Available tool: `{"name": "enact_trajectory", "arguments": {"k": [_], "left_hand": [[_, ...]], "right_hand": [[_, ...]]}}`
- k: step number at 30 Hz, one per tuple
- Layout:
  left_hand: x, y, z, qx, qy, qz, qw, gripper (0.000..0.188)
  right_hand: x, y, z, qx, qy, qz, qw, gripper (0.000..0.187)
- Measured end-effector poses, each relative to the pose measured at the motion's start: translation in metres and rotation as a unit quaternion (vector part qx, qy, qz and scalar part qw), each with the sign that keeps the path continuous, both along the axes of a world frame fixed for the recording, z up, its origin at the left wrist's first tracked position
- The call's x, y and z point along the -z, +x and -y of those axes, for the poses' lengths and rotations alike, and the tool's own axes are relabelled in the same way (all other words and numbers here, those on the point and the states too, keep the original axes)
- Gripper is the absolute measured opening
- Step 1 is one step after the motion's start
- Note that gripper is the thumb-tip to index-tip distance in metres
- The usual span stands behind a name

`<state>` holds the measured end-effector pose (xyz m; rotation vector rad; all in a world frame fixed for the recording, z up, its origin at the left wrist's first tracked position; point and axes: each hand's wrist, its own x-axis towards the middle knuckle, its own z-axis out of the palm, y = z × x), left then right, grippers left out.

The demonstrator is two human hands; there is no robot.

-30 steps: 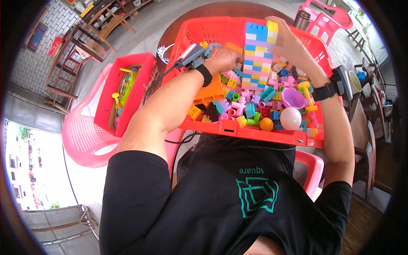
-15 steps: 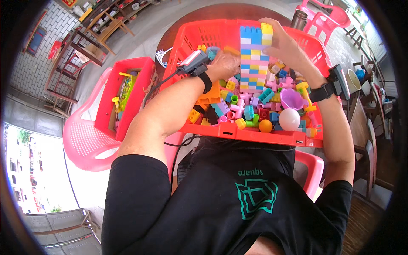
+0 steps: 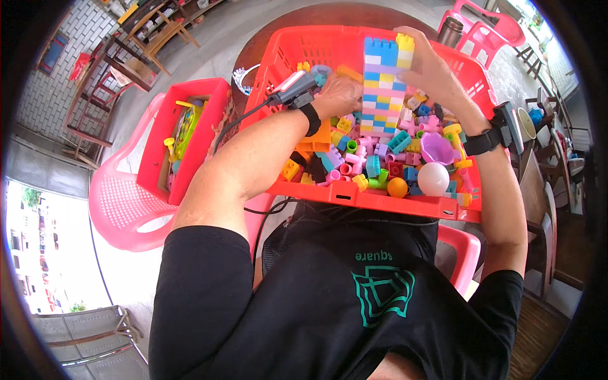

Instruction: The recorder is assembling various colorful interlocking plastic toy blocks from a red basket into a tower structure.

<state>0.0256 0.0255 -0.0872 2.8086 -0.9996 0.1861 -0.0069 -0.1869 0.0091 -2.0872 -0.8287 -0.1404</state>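
Note:
A tall tower of toy building bricks [image 3: 382, 85], in stacked blue, yellow, white and pink layers, stands upright over a red plastic basket [image 3: 373, 197]. My right hand [image 3: 425, 63] is closed around its upper right side, near the yellow bricks at the top. To the tower's left, my left hand [image 3: 339, 96] reaches down among loose bricks, its fingertips hidden against the pile and behind the tower. Near the basket's front edge lie a white ball [image 3: 432, 179], an orange ball [image 3: 397, 187] and a purple toy bowl [image 3: 437, 149].
The basket rests partly on a round brown table [image 3: 278, 24]. At left, a red box [image 3: 151, 166] of toys sits on a pink chair [image 3: 117, 206]. A metal flask [image 3: 450, 30] stands beyond the basket. A black cable [image 3: 244, 122] trails from my left wrist device.
The view has shifted slightly, so the tower appears a little farther right. My right hand keeps its hold on it, and my left hand stays low among the bricks.

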Motion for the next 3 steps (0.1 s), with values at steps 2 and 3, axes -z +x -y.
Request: {"name": "enact_trajectory", "arguments": {"k": [2,3], "left_hand": [[-0.0005,-0.0002,0.0028,-0.001,0.013,-0.001,1.0,0.028],[-0.0012,-0.0002,0.0042,-0.021,0.031,-0.016,0.999,0.03]], "right_hand": [[-0.0035,-0.0012,-0.0003,-0.006,0.008,-0.015,1.0,0.062],[-0.0031,-0.0013,-0.0011,-0.007,0.007,-0.016,1.0,0.062]]}}
